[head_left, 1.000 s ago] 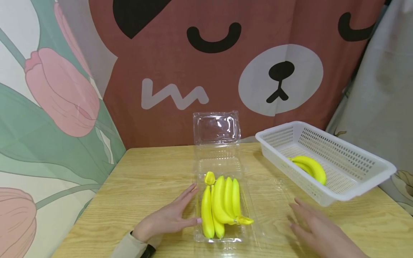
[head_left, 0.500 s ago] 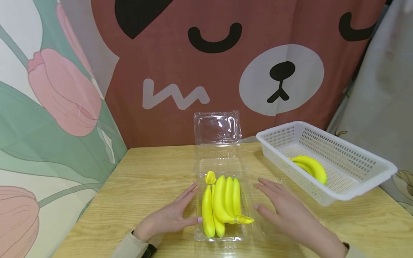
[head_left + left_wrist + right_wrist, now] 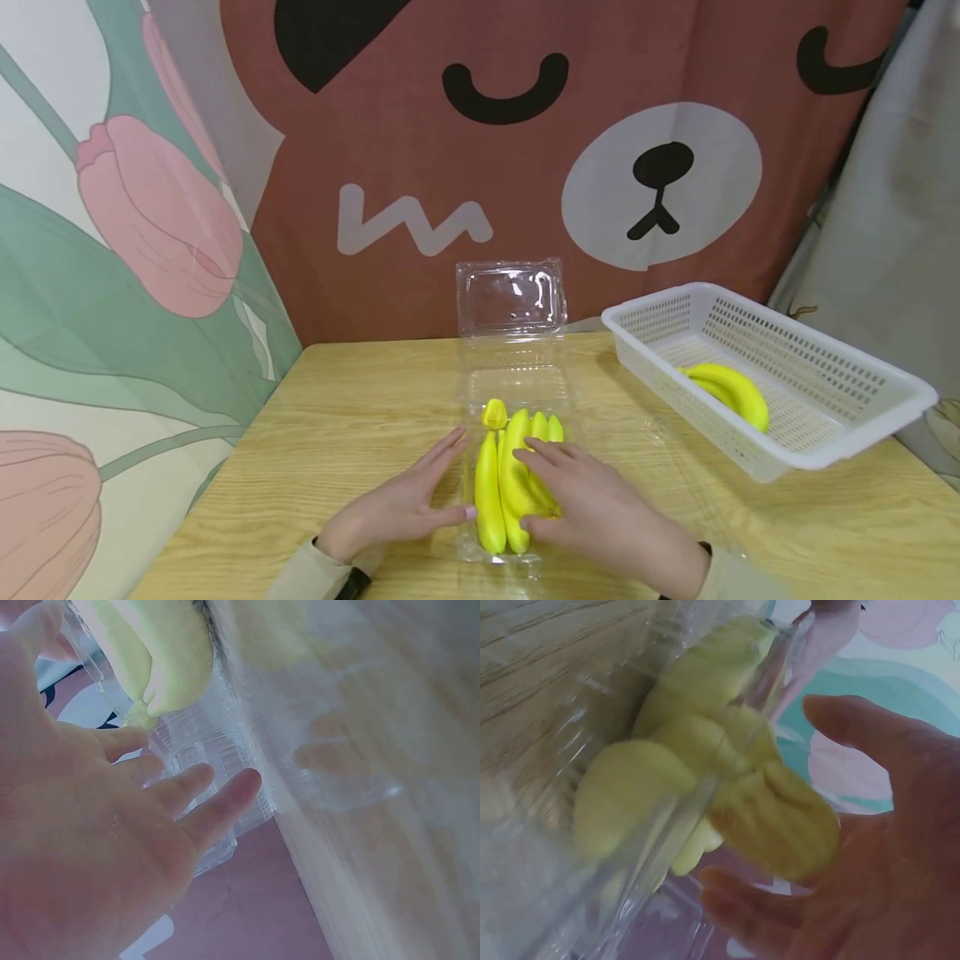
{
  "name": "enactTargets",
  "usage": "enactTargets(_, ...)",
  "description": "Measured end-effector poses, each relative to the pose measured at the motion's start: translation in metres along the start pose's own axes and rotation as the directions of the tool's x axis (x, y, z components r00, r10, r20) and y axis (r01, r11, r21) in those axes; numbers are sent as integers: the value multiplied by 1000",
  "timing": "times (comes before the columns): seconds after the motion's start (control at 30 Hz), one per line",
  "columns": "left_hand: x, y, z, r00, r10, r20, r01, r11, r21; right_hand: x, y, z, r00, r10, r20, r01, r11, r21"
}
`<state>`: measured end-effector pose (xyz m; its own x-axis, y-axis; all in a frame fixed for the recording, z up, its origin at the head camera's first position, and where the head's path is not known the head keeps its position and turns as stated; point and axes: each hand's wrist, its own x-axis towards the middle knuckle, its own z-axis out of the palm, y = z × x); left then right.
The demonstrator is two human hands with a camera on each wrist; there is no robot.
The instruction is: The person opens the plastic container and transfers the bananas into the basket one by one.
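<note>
My right hand (image 3: 600,517) has come across from the bare table onto the banana bunch (image 3: 513,479) in the clear clamshell box (image 3: 517,375), fingers loosely draped over it, while my flat left hand (image 3: 397,508) steadies the box beside it.

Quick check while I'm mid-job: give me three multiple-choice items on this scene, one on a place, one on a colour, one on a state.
1. Where is the white basket?
A. right of the clear box
B. left of it
C. on top of it

2. What colour are the bananas in the clear box?
A. green
B. yellow
C. brown

3. How does the box's lid stand?
A. shut
B. taken off
C. open, upright at the back

Answers: 1 A, the basket sits at the table's right. 2 B, the bunch is plain yellow. 3 C, the lid stands up behind the tray, while the right hand lies on the bananas.
</note>
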<state>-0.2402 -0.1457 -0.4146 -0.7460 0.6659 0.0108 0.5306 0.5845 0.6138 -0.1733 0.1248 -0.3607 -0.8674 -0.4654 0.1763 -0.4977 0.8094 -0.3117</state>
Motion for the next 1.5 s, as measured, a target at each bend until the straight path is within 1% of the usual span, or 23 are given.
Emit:
enactTargets(0.1, 0, 1, 0, 1000, -3, 8, 3, 1000, -3, 4, -6, 6, 1000, 7, 25, -7, 1000, -5)
enactTargets(0.2, 0, 2, 0, 1000, -4, 18, 4, 1000, -12, 6, -11, 12, 1000, 20, 20, -19, 999, -27)
enactTargets(0.3, 0, 2, 0, 1000, -6, 24, 7, 1000, -22, 9, -15, 18, 1000, 27, -5, -27, 998, -65)
enactTargets(0.53, 0, 2, 0, 999, -18, 32, 19, 999, -35, 15, -16, 30, 995, 33, -97, -49, 985, -164)
enactTargets(0.67, 1, 2, 0, 999, -20, 39, 22, 999, -44, 17, -17, 32, 994, 41, -105, -59, 984, -169)
enactTargets(0.83, 1, 2, 1, 999, -27, 33, 28, 999, -32, 16, -18, 33, 990, 11, -138, -36, 983, -179)
enactTargets(0.93, 1, 2, 2, 999, -25, 24, 26, 1000, -14, 15, -19, 31, 985, -1, -171, -36, 977, -212)
enactTargets(1.1, 0, 3, 2, 1000, -22, 14, 22, 1000, -7, 14, -18, 21, 979, -5, -206, -47, 968, -247)
enactTargets(1.3, 0, 3, 3, 1000, -18, 4, 18, 1000, 6, 10, -15, 4, 974, 6, -227, -56, 975, -216)
enactTargets(1.43, -1, 4, 2, 1000, -21, 7, 21, 1000, 1, 8, -14, -8, 977, 27, -213, -67, 981, -180)
enactTargets(1.5, -1, 4, 2, 1000, -24, 10, 24, 1000, 0, 7, -14, -12, 979, 25, -204, -61, 983, -174)
